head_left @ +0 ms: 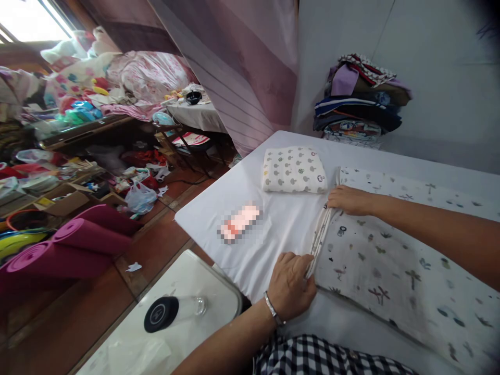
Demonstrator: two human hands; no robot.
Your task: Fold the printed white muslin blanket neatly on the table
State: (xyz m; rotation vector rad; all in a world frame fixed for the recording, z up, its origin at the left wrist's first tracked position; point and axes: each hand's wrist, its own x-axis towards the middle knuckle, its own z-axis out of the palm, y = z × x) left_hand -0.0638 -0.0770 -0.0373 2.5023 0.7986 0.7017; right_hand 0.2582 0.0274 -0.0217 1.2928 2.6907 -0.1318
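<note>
A white cloth printed with small trees and plants [375, 260] lies in flat layers on the right of the white-covered table. My left hand [291, 286], with a bracelet at the wrist, pinches the near corner of its left edge. At the far end of that same edge, my right hand [347, 200] is closed on the cloth, its fingertips partly hidden. Between both hands the edge shows several stacked layers. Beyond them rests a folded cloth with a grey mushroom-like print [295, 169], touched by neither hand.
A pixelated pink object [240, 223] lies on the white sheet [211, 198]. A black-capped clear bottle [162, 314] lies on a lower white table [211, 333]. Folded clothes [359, 99] stand stacked by the wall. Rolled pink mats [89, 234] and boxes crowd the floor at left.
</note>
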